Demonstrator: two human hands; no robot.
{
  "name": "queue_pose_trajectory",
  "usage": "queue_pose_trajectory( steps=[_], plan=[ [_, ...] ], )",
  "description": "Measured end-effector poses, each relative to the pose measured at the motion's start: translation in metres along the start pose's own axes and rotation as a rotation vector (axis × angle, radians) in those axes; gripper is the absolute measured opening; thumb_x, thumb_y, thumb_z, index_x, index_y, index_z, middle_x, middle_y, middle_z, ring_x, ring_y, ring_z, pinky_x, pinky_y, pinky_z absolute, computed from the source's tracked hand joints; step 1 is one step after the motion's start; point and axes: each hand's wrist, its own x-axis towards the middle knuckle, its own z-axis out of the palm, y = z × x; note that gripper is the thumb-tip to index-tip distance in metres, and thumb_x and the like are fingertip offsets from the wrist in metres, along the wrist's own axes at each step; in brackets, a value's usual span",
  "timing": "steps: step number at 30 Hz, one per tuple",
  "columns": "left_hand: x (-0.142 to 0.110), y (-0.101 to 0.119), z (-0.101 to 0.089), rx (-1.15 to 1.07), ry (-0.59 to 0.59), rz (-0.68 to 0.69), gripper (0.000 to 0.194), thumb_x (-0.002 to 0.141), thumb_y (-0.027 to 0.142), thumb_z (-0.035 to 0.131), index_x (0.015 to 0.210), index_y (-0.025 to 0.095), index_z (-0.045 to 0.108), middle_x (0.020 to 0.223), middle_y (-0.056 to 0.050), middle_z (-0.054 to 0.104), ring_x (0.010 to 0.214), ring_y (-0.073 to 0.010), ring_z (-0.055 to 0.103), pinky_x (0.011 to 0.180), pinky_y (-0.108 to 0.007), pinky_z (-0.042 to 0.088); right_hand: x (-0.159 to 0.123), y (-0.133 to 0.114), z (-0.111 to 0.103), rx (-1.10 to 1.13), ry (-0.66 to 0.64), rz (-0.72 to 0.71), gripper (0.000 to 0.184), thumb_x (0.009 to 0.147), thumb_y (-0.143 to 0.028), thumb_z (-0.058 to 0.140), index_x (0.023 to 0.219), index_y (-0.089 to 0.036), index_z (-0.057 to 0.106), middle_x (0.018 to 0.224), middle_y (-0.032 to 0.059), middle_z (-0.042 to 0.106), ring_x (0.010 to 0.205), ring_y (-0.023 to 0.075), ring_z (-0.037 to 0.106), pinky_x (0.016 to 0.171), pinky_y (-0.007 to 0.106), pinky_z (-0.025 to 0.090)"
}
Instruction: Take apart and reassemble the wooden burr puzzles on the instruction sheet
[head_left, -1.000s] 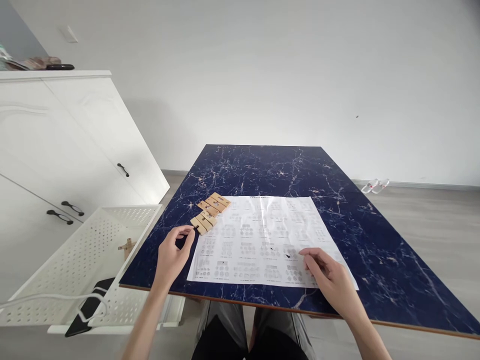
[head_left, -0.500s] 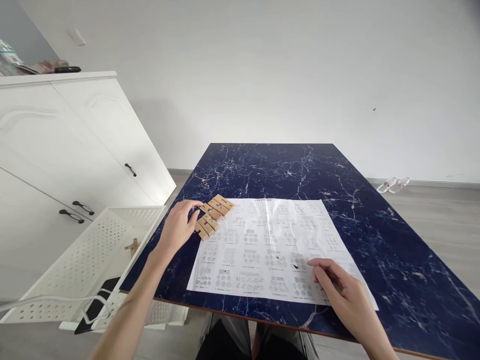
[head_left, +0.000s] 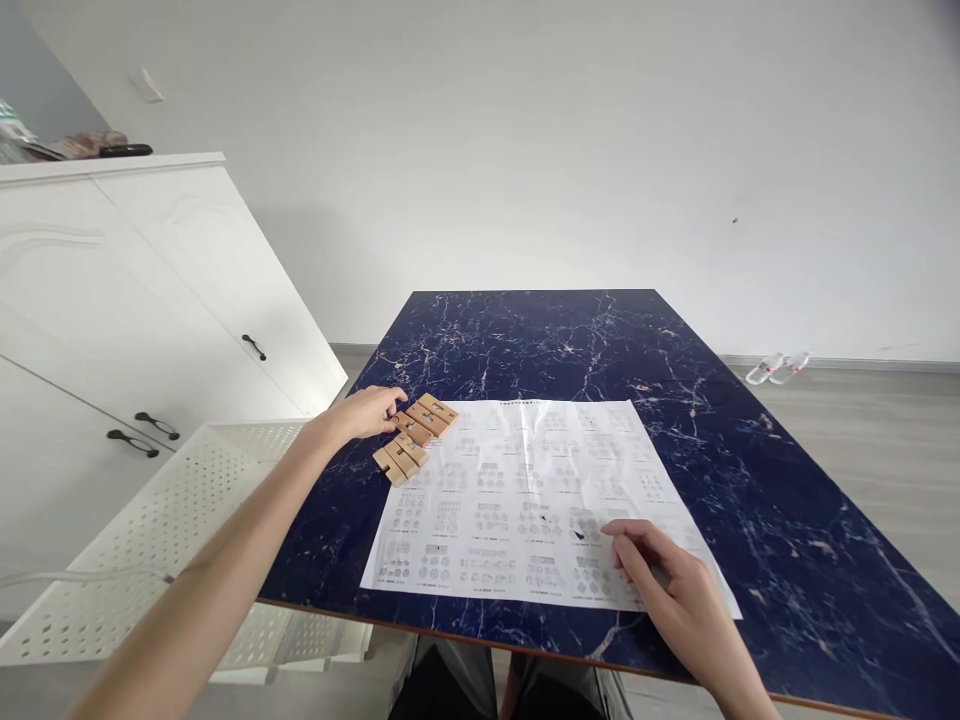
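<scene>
Several notched wooden puzzle pieces [head_left: 418, 424] lie side by side in a slanting row across the upper left corner of a printed paper sheet [head_left: 517, 500]. My left hand [head_left: 369, 410] is at the left end of this row, its bent fingers apart at the piece edges, gripping none of them. Small dark marks, one like a "2", show on some pieces. Over the lower right part of the sheet rests my right hand [head_left: 671, 585], loosely curved and open, with nothing seen in it. Rows of small diagrams cover the creased paper.
A dark blue marbled table [head_left: 540, 345] carries the sheet. Left of it are a white perforated basket [head_left: 142, 560] and a white cabinet [head_left: 150, 290] with dark handles. Two clear bottles [head_left: 780, 367] are on the floor at the right, near the pale wall.
My left hand has shifted up and its forearm now reaches more across the basket, while the pieces and my right hand keep their places on the sheet. The view has moved slightly.
</scene>
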Motion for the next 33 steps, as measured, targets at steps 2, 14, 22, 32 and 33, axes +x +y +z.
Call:
queue_pose_trajectory(
  steps=[2,14,22,32,33],
  plan=[
    [0.003,0.001,0.001,-0.006,-0.008,0.008,0.044,0.065,0.032,0.080,0.109,0.030,0.077,0.096,-0.004,0.081,0.084,-0.0271,0.076,0.068,-0.030,0.052,0.000,-0.002,0.000,0.002,0.005,-0.008,0.041,0.101,-0.058,0.057,0.109,-0.023,0.077,0.078,0.0058,0.073,0.068,0.0233,0.068,0.054,0.028,0.049],
    [0.012,0.027,-0.005,-0.001,-0.076,0.128,0.067,0.062,0.024,0.081,0.127,0.033,0.074,0.138,-0.008,0.073,0.109,-0.0314,0.074,0.079,-0.030,0.053,-0.002,-0.003,0.001,0.030,-0.004,0.014,0.040,0.104,-0.057,0.054,0.111,-0.023,0.075,0.080,0.0068,0.072,0.072,0.0238,0.066,0.053,0.028,0.047],
    [0.028,0.047,-0.004,0.031,-0.157,0.188,0.053,0.063,0.022,0.084,0.114,0.038,0.080,0.125,-0.006,0.079,0.111,-0.0340,0.072,0.087,-0.038,0.054,-0.001,-0.003,0.001,0.027,-0.003,0.007,0.042,0.104,-0.059,0.054,0.112,-0.024,0.076,0.079,0.0066,0.072,0.070,0.0243,0.066,0.051,0.029,0.045],
    [0.029,0.083,0.004,0.079,-0.194,0.215,0.060,0.055,0.024,0.089,0.114,0.030,0.079,0.129,-0.009,0.074,0.093,-0.0316,0.073,0.067,-0.033,0.051,0.000,0.001,0.000,0.020,-0.013,0.003,0.040,0.103,-0.057,0.055,0.112,-0.024,0.076,0.078,0.0051,0.072,0.070,0.0235,0.067,0.055,0.029,0.048],
    [0.024,0.089,0.007,0.075,-0.197,0.225,0.059,0.056,0.024,0.089,0.114,0.029,0.079,0.130,-0.010,0.074,0.093,-0.0318,0.073,0.067,-0.033,0.051,0.000,0.001,0.000,0.021,-0.015,0.007,0.041,0.103,-0.057,0.055,0.113,-0.024,0.076,0.079,0.0052,0.072,0.069,0.0234,0.066,0.055,0.029,0.048]
  ],
)
